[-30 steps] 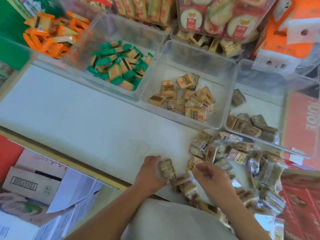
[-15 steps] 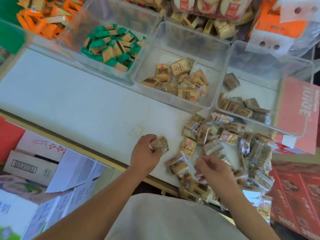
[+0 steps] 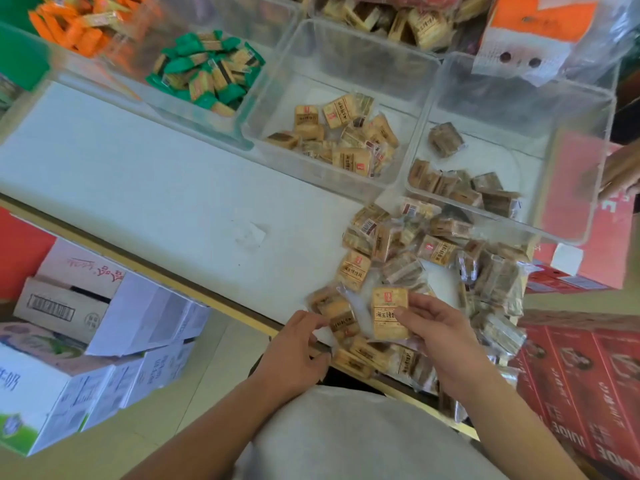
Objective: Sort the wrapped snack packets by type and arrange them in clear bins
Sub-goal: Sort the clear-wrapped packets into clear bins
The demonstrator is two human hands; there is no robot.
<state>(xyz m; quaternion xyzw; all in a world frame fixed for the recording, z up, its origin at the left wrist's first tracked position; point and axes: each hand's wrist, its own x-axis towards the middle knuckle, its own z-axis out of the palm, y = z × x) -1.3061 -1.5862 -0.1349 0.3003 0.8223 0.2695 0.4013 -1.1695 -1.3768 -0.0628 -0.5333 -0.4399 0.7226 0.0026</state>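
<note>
My right hand (image 3: 446, 337) holds up a tan square packet (image 3: 388, 315) with its thumb across the label, above the table's front edge. My left hand (image 3: 294, 348) is curled at the near end of the loose pile (image 3: 433, 251) and pinches the wrapper edge of another tan packet (image 3: 341, 322). Three clear bins stand in a row behind. The left bin (image 3: 194, 117) holds green packets (image 3: 207, 72). Tan packets (image 3: 346, 133) lie in the middle bin (image 3: 346, 46). In the right bin (image 3: 568, 233) are darker brown packets (image 3: 464, 188).
A bin of orange packets (image 3: 79, 26) sits at the far left. More snack packs and an orange bag (image 3: 533, 32) crowd the back. Another person's hand (image 3: 620, 174) reaches in at the right edge. Cardboard boxes (image 3: 86, 327) stand left of the table, red juice cartons (image 3: 588, 393) on the right.
My right hand has lifted a tan packet out of the pile. My left hand no longer holds up the brown packet it had and has moved right to the pile's near edge.
</note>
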